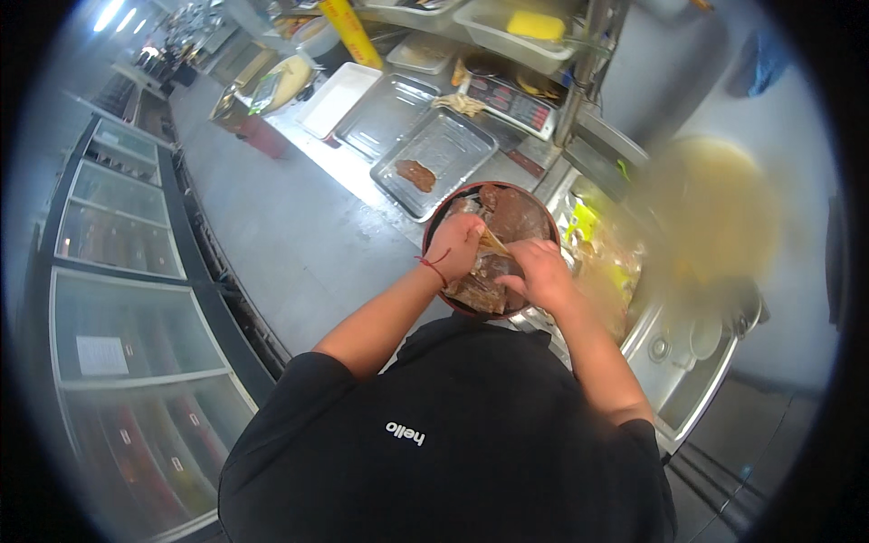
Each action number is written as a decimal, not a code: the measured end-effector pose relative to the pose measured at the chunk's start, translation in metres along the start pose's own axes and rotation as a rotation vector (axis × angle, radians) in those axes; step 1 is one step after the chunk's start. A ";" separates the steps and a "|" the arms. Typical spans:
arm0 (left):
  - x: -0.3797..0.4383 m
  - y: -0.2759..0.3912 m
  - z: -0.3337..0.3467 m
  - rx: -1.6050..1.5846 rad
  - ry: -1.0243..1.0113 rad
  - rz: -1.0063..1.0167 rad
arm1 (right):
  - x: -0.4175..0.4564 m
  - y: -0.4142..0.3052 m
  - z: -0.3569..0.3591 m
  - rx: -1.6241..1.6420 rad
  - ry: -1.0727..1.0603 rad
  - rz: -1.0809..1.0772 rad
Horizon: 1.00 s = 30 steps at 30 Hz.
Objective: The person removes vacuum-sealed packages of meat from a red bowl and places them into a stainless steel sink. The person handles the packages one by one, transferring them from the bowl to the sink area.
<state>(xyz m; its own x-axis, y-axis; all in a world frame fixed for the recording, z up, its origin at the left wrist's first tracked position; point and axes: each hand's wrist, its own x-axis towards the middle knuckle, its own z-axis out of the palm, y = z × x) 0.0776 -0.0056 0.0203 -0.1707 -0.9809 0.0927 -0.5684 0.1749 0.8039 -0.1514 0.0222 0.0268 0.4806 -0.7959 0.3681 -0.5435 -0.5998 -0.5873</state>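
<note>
A round basin (555, 234) with a red rim stands close in front of my body, with large dark brown pieces of meat (509, 212) and brown liquid in it. Over it, my left hand (460, 244) pinches one end of a thin yellowish-brown strip (493, 242), perhaps a piece of meat. My right hand (541, 271) has its fingertips at the strip's other end, thumb spread away; whether it grips the strip is hard to see. Just beyond the basin, a single flat brown slice (415, 176) lies in a shallow metal tray (461, 146).
Behind are a second metal tray (387, 112), a white tray (341, 100), a cleaver with a wooden handle (525, 163) and a digital scale (509, 103). Plastic bags (607, 271) lie at right, by a steel sink (658, 349). Glass-door fridges (129, 326) line the left. A yellowish blur covers the right.
</note>
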 end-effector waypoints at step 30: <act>0.001 -0.006 0.034 -1.210 -0.334 -0.503 | 0.011 0.018 0.021 0.595 0.279 0.757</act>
<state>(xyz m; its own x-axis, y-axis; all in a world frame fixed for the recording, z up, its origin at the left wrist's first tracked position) 0.0535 -0.0050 -0.0038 -0.4404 -0.8183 -0.3693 0.4032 -0.5478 0.7331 -0.1419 0.0042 0.0050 -0.0696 -0.9876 -0.1409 -0.1705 0.1510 -0.9737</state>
